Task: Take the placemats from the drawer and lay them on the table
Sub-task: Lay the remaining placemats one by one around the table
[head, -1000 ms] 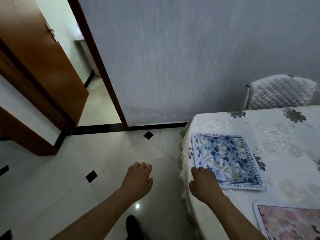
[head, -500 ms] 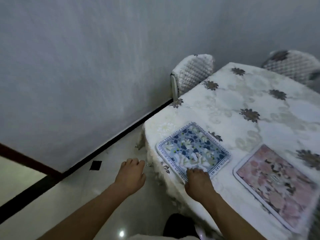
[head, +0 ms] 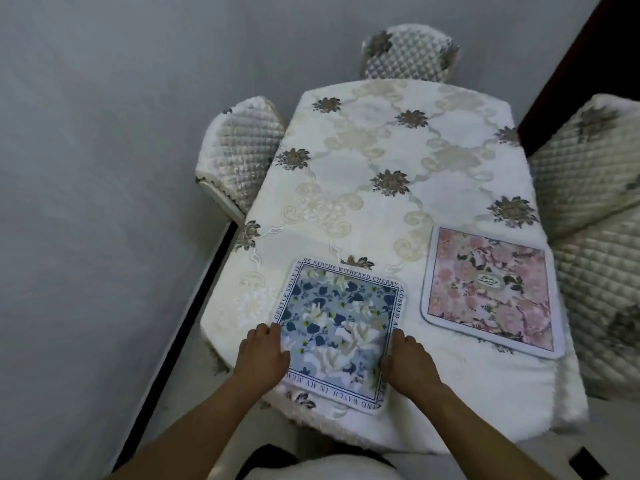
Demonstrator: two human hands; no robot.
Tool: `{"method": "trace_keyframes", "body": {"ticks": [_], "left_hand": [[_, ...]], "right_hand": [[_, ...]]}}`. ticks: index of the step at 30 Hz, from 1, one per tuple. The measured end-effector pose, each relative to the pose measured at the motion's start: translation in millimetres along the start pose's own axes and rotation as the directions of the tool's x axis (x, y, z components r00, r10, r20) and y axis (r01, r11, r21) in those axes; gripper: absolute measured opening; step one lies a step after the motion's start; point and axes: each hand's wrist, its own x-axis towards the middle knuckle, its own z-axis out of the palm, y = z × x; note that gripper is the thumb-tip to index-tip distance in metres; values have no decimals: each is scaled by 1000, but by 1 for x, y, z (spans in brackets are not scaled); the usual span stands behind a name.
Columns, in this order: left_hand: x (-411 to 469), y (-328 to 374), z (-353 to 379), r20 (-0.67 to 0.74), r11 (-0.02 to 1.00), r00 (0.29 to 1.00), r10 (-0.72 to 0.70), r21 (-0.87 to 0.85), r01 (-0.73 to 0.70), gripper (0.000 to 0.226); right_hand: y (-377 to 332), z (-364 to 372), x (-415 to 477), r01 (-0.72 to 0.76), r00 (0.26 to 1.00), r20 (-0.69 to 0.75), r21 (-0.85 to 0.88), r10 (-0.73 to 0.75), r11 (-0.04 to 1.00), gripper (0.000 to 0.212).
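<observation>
A blue floral placemat (head: 337, 327) with a lettered border lies flat at the near end of the table (head: 377, 161), which wears a cream embroidered cloth. My left hand (head: 265, 355) rests on the mat's left edge and my right hand (head: 407, 363) on its right edge, fingers curled over the borders. To the right lies a pink floral placemat (head: 488, 291), flat and apart from both hands. No drawer is in view.
Quilted chair backs stand around the table: one on the left (head: 239, 154), one at the far end (head: 408, 53), and one on the right (head: 595, 188). A grey wall (head: 104, 168) runs close along the left side. A dark baseboard meets pale floor below it.
The view has swung from the doorway to face the table lengthwise. My left hand came from over the floor onto the blue mat's left edge; my right hand shifted to its right edge.
</observation>
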Motion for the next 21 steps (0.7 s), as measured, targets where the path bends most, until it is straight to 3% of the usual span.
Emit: {"method": "trace_keyframes", "body": {"ticks": [4,7,16,21], "left_hand": [[28,-17,2,96,969,982,-162,-175,177,53],[45,-28,2,156,945,968,-197,-235,230,53],[60,-44,-5,227,943,973,44,-332,35,36],[50,-52,-8,127,976,972,198,-115,-184,31]], "right_hand": [[-8,8,-2,-224,975,78,294,210,929,41],[-18,18,-4,-320,946,74,382,316,867,35],[-63,34,-23,-414,842,-228,311,490,856,23],[-86,41,-37,-449,781,-255,404,569,797,15]]}}
